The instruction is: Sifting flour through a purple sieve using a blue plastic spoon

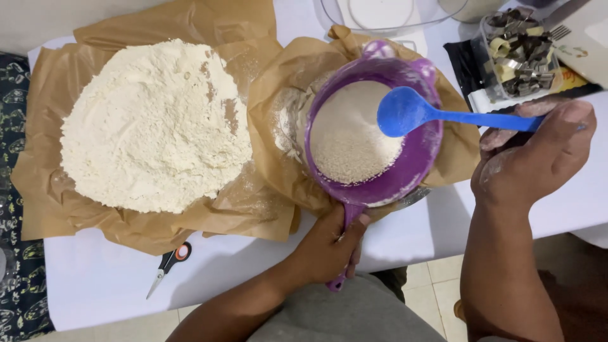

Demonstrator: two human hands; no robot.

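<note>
Home kitchen, baking setup: white bench (pixel 101 278) near edge over tiled floor (pixel 437 285). Big flour heap (pixel 155 123) on brown paper (pixel 38 190) at left, purple sieve (pixel 373 136) mid-bench, tub of metal cookie cutters (pixel 520 54) at far right corner, scissors (pixel 168 259) near front edge.

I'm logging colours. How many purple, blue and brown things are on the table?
Purple: 1, the sieve held by the left hand
Blue: 1, the spoon held by the right hand
Brown: 2, the paper sheets
Total: 4
</note>
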